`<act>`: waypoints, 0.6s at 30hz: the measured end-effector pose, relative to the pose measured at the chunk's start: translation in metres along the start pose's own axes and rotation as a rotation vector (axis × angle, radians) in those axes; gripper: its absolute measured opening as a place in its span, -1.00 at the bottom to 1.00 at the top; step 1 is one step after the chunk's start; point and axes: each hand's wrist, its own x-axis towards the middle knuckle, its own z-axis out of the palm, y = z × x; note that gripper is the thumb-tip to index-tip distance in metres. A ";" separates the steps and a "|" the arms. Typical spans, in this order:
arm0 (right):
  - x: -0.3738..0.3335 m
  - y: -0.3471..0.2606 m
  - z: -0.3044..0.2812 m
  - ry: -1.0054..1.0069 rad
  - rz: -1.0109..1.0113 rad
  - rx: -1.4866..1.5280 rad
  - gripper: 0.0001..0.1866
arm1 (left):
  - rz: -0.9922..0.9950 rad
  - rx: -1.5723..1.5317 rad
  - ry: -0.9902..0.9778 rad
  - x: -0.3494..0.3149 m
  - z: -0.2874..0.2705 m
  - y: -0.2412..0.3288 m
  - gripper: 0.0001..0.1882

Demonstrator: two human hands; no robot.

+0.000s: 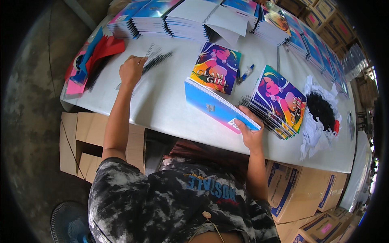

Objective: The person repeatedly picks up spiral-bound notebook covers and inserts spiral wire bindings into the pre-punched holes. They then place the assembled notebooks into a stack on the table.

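My left hand is over the left part of the table, its fingers pinched on a spiral binding coil. More dark loose coils lie beside and beneath it. In my right hand is an unbound notebook with a blue and pink cover, gripped at its right end, thumb on the cover. A row of punched holes runs along its upper edge, with no coil in it. Just beyond lies a spiral notebook with a colourful illustrated cover. A stack of similar spiral notebooks stands right of my right hand.
Stacks of notebooks line the table's far edge. A blue pen lies mid-table. At left sit red paper and a blue tape dispenser. Crumpled white paper with black scraps is at right. Cardboard boxes stand below.
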 end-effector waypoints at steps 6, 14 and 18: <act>0.005 0.000 0.004 0.038 0.020 0.050 -0.71 | 0.091 -0.595 -0.110 -0.004 0.011 0.016 -0.65; 0.004 0.008 0.001 0.060 0.033 0.023 -0.71 | 0.272 -1.040 -0.663 -0.056 -0.051 0.099 -0.64; 0.004 0.006 0.002 0.072 0.048 0.024 -0.74 | 0.216 -1.031 -0.638 -0.054 -0.047 0.097 -0.64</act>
